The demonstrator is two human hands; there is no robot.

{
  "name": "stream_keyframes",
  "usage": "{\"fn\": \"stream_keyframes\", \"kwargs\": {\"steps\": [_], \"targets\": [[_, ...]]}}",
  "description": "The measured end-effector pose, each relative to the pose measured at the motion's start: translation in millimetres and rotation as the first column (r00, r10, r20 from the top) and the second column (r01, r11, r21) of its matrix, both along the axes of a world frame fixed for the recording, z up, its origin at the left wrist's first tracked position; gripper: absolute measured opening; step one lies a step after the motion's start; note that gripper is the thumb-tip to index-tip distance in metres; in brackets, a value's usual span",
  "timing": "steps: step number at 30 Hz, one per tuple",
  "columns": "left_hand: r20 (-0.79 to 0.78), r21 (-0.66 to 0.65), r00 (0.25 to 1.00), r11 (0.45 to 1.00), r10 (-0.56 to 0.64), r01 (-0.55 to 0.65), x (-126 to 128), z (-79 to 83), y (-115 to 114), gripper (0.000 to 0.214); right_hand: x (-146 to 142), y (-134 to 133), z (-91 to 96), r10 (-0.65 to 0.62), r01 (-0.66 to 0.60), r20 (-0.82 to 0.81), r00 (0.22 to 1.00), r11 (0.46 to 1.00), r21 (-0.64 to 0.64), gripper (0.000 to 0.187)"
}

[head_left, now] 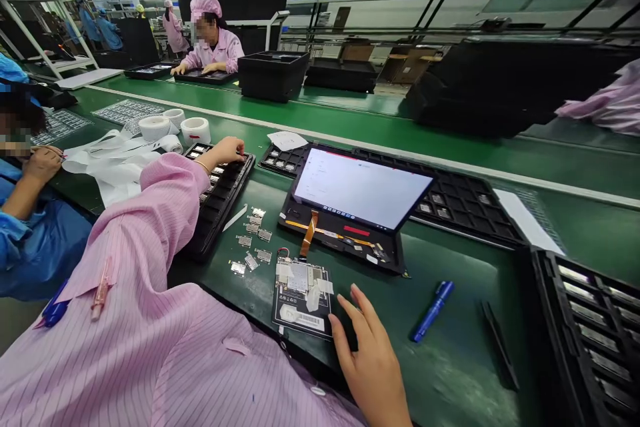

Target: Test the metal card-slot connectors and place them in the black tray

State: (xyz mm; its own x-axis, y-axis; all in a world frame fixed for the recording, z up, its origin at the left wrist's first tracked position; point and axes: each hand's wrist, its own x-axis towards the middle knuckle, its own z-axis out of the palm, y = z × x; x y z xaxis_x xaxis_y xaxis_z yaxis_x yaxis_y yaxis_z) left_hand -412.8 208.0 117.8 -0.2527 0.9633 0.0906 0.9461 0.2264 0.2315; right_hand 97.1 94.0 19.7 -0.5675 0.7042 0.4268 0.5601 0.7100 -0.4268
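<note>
My left hand (pixel 225 152) reaches out over the black compartment tray (pixel 220 210), its fingers bent together at the far right corner; what they pinch, if anything, is hidden. Small metal-cased modules sit in that tray's slots. On the bench near the tray lie several loose modules (pixel 245 240). My right hand (pixel 373 363) rests with fingers spread at the right edge of a black flat unit with a circuit board (pixel 301 297). An orange ribbon cable (pixel 309 235) joins this unit to a lit display panel (pixel 363 187), propped tilted in a black holder (pixel 345 247).
Right of my right hand lie a blue marker (pixel 433 311) and black tweezers (pixel 500 345). Another module tray (pixel 590 333) stands at the right edge. White tape rolls (pixel 195 131) are at the left, near a co-worker in blue (pixel 30 227). Another person (pixel 215 47) works across the green bench.
</note>
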Motion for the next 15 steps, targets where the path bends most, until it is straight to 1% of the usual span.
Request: {"fn": "stream_keyframes", "kwargs": {"steps": [4,7,9,12,14,15], "targets": [[0.079,0.077,0.997,0.997,0.009,-0.015,1,3.9,-6,0.027,-1,0,-1.3,-0.001,0.001,0.0,1.0,1.0,0.021,0.033],[0.159,0.122,0.987,0.993,-0.032,0.013,14,7.5,-12,0.026,-1,1,-2.4,-0.005,0.006,-0.007,1.0,0.999,0.048,0.032],[0.218,0.104,0.971,0.992,-0.098,0.076,30,5.6,-16,0.025,-1,1,-3.2,-0.001,0.002,-0.011,1.0,0.997,0.081,0.032],[0.265,0.031,0.948,0.984,-0.177,0.175,54,-2.9,-21,0.024,-1,3,-3.9,0.009,-0.008,-0.009,1.0,0.993,0.118,0.032],[0.244,0.003,0.953,0.983,-0.179,0.184,58,-6.3,-23,0.024,-1,3,-4.0,0.013,-0.012,-0.007,1.0,0.991,0.131,0.031],[0.218,0.003,0.963,0.987,-0.158,0.161,55,-6.0,-24,0.025,-2,4,-3.9,0.015,-0.014,-0.007,1.0,0.991,0.134,0.031]]}}
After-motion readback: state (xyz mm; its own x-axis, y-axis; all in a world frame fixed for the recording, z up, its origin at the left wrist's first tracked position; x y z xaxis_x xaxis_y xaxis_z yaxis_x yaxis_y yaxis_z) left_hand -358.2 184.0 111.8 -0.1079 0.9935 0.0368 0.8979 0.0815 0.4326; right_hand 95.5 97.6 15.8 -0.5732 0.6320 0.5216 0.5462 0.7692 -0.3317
